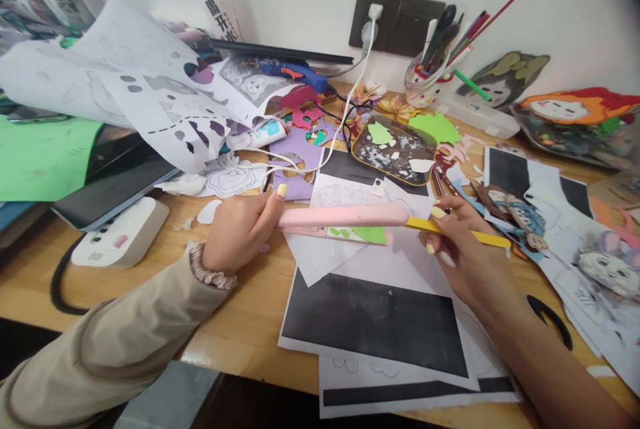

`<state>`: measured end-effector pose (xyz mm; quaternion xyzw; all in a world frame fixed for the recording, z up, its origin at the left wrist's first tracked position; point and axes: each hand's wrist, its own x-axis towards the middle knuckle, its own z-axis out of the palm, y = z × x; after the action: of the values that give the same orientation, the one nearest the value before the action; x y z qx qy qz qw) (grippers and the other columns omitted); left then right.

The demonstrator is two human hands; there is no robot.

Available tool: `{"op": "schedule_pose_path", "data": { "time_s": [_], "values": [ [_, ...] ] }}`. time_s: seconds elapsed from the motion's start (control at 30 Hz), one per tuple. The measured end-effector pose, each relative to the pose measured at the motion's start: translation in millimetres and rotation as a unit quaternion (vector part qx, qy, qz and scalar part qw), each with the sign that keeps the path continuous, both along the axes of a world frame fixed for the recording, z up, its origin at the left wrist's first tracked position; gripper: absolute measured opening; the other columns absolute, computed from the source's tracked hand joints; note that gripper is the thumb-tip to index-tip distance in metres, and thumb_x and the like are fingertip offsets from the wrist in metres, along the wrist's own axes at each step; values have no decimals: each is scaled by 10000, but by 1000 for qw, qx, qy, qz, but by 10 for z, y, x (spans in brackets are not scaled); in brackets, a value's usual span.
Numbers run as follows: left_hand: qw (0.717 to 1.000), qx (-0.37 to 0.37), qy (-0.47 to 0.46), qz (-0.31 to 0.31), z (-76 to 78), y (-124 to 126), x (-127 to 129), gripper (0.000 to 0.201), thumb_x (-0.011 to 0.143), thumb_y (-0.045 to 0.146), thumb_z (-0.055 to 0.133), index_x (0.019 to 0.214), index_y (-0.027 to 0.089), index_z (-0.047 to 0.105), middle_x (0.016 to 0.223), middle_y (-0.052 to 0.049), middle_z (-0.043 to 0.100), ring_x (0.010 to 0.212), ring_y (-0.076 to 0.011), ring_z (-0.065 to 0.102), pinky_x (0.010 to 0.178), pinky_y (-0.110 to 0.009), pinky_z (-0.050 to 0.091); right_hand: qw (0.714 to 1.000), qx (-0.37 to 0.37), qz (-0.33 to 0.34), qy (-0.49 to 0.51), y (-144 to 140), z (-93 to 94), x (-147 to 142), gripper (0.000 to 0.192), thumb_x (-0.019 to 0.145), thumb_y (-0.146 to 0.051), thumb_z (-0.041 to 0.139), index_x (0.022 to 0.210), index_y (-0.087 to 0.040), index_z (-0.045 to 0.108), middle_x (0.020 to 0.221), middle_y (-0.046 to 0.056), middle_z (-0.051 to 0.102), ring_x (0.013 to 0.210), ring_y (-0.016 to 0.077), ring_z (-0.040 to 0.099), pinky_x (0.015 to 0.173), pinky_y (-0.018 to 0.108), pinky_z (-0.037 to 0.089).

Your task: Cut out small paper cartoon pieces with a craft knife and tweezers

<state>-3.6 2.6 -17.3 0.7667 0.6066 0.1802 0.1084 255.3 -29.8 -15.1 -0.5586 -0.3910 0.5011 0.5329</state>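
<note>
My left hand [245, 225] is closed around the left end of a long pink two-part object [345, 217], with the thumb on top. Its lower half [363, 235] shows a pale strip with bright green patches; I cannot make out its exact kind. In my right hand [463, 235] a flat yellow stick [485, 237] is pinched between thumb and fingers. The stick's left end meets or overlaps the right end of the pink object. Beneath both hands lie white sheets [325, 259] and a paper with a black printed block [370, 319].
Behind stand a dark tray [395, 149] of scraps, a blue glue gun [300, 75] and a pen cup [425, 79]. A white cable [345, 115] runs to the wall socket. Cut paper figures [520, 212] lie right; a white device [120, 235] sits left.
</note>
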Motion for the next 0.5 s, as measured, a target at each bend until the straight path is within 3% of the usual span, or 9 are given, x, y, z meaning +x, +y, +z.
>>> {"op": "schedule_pose_path", "data": {
  "time_s": [0.5],
  "values": [
    [1000, 0, -15, 1, 24, 0, -4, 497, 828, 371, 175, 497, 163, 483, 437, -13, 475, 427, -98, 407, 473, -231, 279, 996, 42, -75, 18, 59, 110, 132, 112, 662, -189, 531, 759, -230, 493, 372, -68, 407, 385, 65, 366, 409, 177, 300]
  ]
}}
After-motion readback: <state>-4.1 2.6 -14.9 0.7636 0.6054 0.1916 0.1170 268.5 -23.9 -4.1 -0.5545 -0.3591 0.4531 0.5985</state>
